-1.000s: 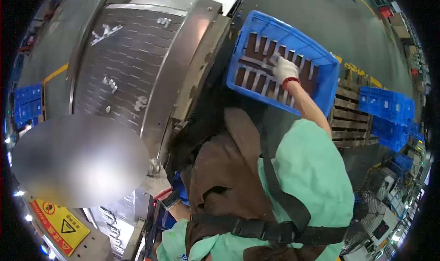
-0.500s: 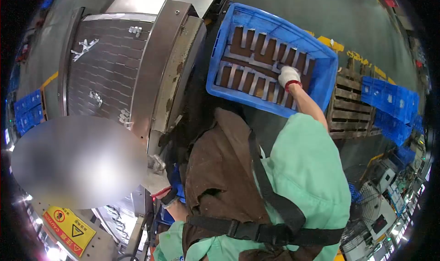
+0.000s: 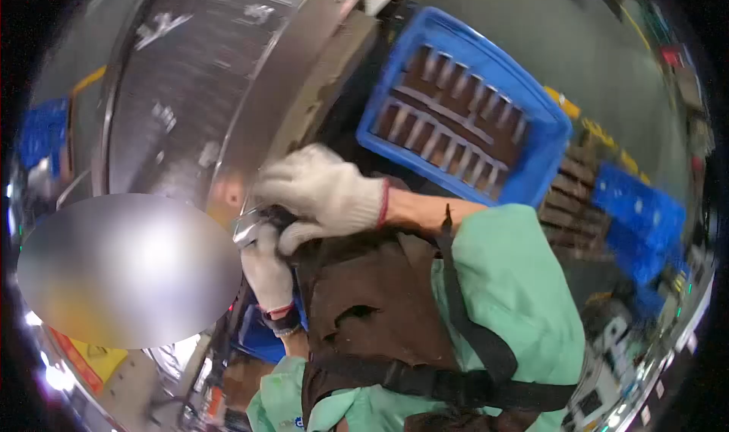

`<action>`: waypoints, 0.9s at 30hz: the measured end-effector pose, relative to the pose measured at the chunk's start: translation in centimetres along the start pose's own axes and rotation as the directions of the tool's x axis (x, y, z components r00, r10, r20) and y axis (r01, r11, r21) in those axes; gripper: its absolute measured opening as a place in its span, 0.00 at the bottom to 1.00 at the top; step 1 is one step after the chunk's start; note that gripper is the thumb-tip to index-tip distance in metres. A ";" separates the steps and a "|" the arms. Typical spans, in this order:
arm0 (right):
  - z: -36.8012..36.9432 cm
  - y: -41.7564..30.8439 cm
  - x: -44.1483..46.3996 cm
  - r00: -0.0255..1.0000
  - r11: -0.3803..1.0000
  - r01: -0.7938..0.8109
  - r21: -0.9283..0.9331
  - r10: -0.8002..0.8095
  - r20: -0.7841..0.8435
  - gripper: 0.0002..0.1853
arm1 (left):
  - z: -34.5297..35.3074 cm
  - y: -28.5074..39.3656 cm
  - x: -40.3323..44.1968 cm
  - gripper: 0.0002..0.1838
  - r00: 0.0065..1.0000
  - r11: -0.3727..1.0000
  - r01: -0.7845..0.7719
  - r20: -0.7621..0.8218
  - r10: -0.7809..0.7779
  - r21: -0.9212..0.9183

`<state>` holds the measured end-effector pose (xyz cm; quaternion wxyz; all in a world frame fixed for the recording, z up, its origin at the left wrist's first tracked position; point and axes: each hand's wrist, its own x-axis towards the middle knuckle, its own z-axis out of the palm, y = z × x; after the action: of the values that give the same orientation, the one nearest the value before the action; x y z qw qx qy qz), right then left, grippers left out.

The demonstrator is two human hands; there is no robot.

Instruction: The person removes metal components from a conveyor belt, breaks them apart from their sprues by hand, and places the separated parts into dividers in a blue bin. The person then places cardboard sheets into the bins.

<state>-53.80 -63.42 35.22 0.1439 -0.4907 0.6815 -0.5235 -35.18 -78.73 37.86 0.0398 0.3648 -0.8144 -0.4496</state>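
My left hand [image 3: 267,274], in a white knitted glove with a red cuff, is closed around a small shiny metal part [image 3: 246,228] beside the machine's edge. My right hand [image 3: 326,193], gloved the same way, reaches across just above it. Its fingers stretch to the left and its thumb stands apart, with nothing clearly held; motion blurs both hands. To the right stands a blue plastic crate [image 3: 558,140] holding a brown sheet and rows of pale dividers [image 3: 444,113].
On the left, a slatted metal conveyor [image 3: 197,67] carries several shiny metal parts [image 3: 162,29]. Its wide metal side rail [image 3: 296,60] runs close to my hands. A wooden pallet [image 3: 577,197] and blue crates [image 3: 638,212] are on the right. A blurred patch covers the lower left.
My right hand has left the blue crate and come across to my left hand. My left hand has risen slightly. The whole view has shifted, with the crate now farther right.
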 end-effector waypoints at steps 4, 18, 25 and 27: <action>5.0 -1.6 4.5 0.994 0.987 0.109 0.119 -0.106 -0.033 0.16 | -1.3 -3.5 -2.7 0.17 0.944 0.696 -0.204 -0.051 0.327 0.688; 15.7 -7.6 6.0 0.929 0.967 -0.223 0.126 0.172 0.327 0.19 | -6.0 -7.4 -8.4 0.16 0.903 0.929 -0.059 -0.417 -0.106 -0.366; 22.2 -5.4 7.1 0.767 0.834 -0.532 0.146 0.403 0.499 0.25 | -13.7 -13.4 -13.8 0.17 0.549 0.433 -0.342 -0.551 -0.628 -0.834; 21.3 -10.1 10.8 0.663 0.679 -0.722 0.132 0.624 0.413 0.25 | -15.0 -18.2 -18.1 0.17 0.515 0.499 -0.150 -0.498 -0.697 -0.854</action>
<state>-38.61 -84.19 38.53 0.5113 -0.2554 0.6974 -0.4325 -5.90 -83.88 37.70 0.4865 0.6064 -0.3044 -0.5503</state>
